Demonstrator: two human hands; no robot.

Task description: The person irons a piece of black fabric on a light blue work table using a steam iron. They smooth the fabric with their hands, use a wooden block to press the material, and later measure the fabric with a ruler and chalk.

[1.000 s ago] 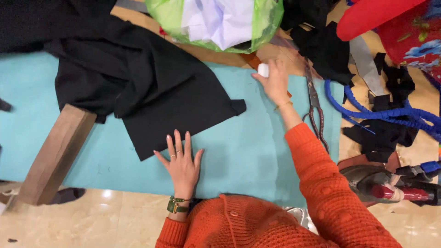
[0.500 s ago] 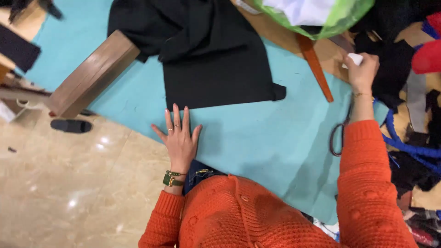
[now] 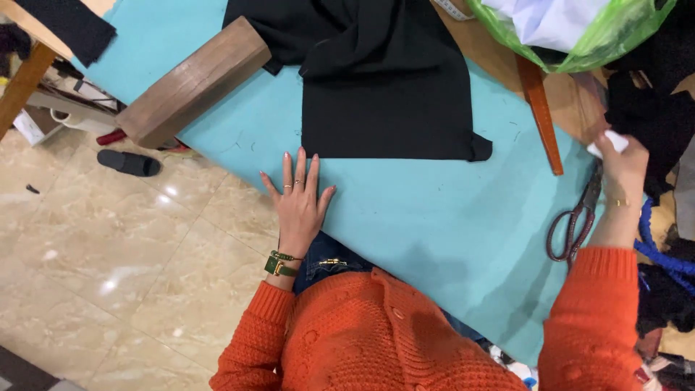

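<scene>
I am looking down on the turquoise cloth covering the table. The black fabric is lying at 12 o'clock, its cut edge just beyond my left hand, which is pressing flat on the cloth, fingers spread wide and holding nothing. At 3 o'clock my right hand is pinching a small white piece, possibly chalk; the view is poor. The scissors are lying beside that wrist. Risk: my sleeve could be nudging them off the edge.
</scene>
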